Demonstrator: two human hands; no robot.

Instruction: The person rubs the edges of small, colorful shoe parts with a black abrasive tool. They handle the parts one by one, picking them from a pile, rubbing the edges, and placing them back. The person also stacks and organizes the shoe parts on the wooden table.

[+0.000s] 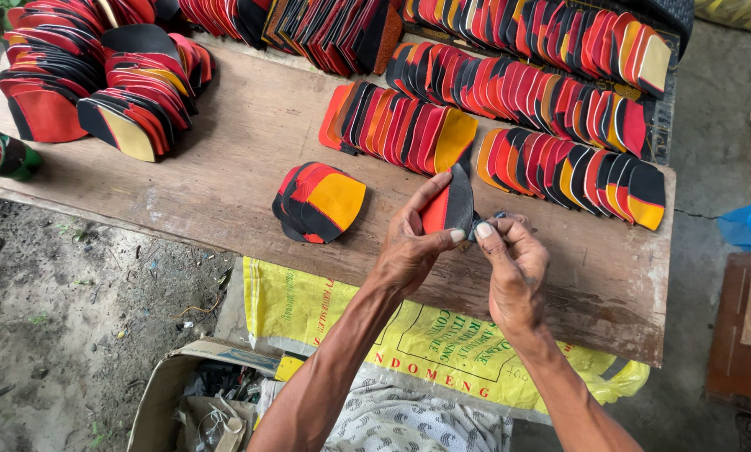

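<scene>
My left hand (411,243) holds a flat red and black sole-shaped piece (449,205) upright above the wooden board (225,167). My right hand (514,264) pinches the same piece at its lower right edge, fingertips meeting those of the left hand. Just left of the hands lies a small stack of red, black and orange pieces (318,202). Rows of the same overlapping pieces (401,125) lie beyond the hands.
More rows of pieces (560,50) cover the far part of the board, with heaps at the far left (99,75). A green bottle (3,152) lies at the left edge. A yellow sack (426,343) and an open cardboard box (191,393) sit below the board.
</scene>
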